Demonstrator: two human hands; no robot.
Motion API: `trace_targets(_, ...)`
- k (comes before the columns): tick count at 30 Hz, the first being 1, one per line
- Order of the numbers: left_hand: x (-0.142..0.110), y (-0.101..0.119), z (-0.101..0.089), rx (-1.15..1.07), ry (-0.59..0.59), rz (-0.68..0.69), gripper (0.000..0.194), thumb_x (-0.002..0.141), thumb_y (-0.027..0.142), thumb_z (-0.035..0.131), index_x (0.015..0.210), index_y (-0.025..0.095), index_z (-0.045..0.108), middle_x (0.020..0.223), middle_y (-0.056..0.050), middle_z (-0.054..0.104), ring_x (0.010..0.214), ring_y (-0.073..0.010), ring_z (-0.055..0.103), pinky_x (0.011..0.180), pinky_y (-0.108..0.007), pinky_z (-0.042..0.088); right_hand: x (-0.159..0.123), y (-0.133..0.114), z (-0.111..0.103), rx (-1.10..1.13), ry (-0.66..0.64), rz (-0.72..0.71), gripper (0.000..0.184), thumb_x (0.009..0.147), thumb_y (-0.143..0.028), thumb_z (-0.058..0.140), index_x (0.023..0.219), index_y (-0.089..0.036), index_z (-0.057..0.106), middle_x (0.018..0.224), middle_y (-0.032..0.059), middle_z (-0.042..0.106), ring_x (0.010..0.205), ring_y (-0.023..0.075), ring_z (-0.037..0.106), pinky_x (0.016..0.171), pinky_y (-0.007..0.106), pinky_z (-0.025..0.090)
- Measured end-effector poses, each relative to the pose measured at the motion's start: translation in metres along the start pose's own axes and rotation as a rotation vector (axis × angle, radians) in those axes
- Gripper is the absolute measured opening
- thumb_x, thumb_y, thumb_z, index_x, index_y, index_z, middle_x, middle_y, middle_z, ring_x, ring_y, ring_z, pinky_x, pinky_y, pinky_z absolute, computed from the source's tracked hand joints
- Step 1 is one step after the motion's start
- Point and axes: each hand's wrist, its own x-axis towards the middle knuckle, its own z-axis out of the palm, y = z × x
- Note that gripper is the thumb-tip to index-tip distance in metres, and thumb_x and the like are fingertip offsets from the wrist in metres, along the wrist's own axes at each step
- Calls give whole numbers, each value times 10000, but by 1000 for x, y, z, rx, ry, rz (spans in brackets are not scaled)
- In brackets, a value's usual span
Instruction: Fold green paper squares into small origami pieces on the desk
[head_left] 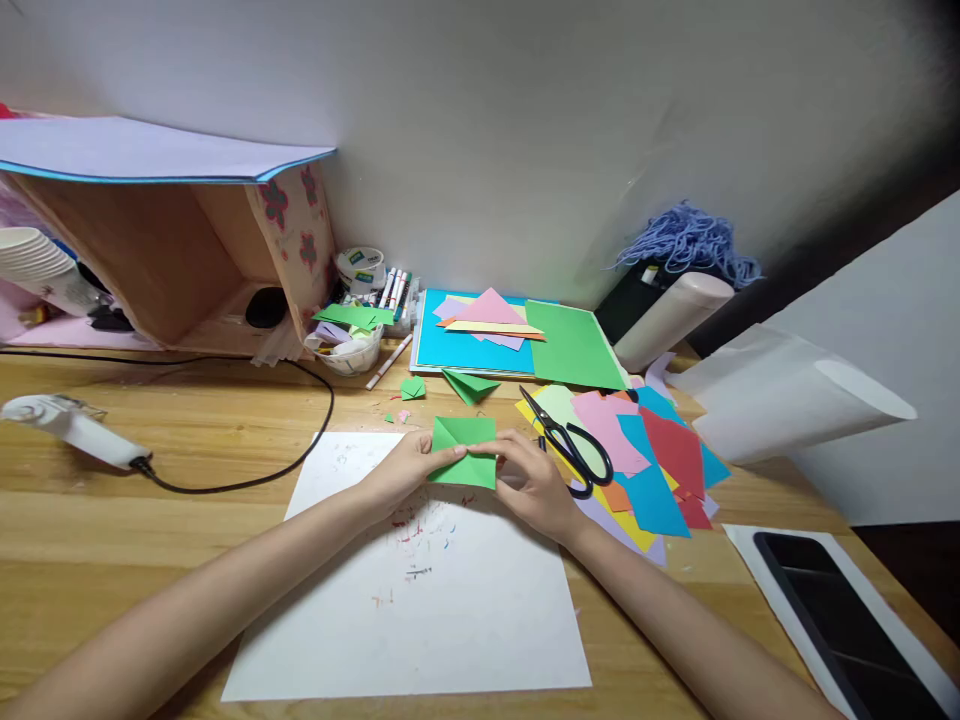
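Green paper: the small green paper (474, 473) is held above the top part of the white sheet (420, 640), b/w both hands; a diagonal line runs from its upper L corner toward the middle.
L hand: the left hand (401, 472) clamps the L side, thumb on the face; the fingers behind are mostly hidden.
R hand: the right hand (536, 490) has its index tip on the face, near the L thumb. Its thumb is by the lower R edge; if it pinches there, I cannot tell.
Crease: for a sharp line, I think L thumb should pin the paper w/o sliding, while R index presses from the middle outward, w/ even force.
Edges: better to align corners before pressing hard, bc. a crooked crease is difficult to correct.
Support: the white sheet could give firm backing, e.g. for a final press.
Scissors: the scissors (555, 428) lie on colored scraps (652, 490), near R hand; elbow room req'd.
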Motion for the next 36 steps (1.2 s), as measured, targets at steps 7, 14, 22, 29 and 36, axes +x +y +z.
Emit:
trace_targets(7,1,1,4,-34,47,-35,370,730,482,617,829,127,657,785,-55,675,713,-152,608,661,-235,455,1,5,-1,161,32,83,282,695,-86,627,929,-239,657,880,33,480,782,139,517,642,239,469)
trace_targets(14,1,0,4,-24,-4,-32,333,708,417,663,838,111,656,825,-103,695,759,-177,647,726,-292,506,3,1,-2,264,86,246,106,743,-274,658,695,-188,619,857,36,513,787,144,538,605,230,452)
trace_targets(22,-2,0,7,-113,-43,-12,462,802,503,515,935,72,613,929,-176,678,839,-245,658,728,-383,533,4,4,2,255,140,353,206,794,-304,598,641,-173,559,715,8,506,684,131,505,595,241,401)
trace_targets(29,-4,-7,13,55,49,62,356,758,408,622,903,83,620,851,-130,688,774,-218,670,691,-326,537,4,2,3,235,137,347,210,775,-306,619,626,-173,551,690,4,510,672,132,510,597,241,408)
trace_targets(36,-3,-13,15,26,87,73,340,813,389,552,922,73,614,815,-126,686,749,-220,673,655,-331,545,3,4,4,404,182,450,207,717,-362,669,732,-181,571,741,9,580,694,141,576,638,256,474)
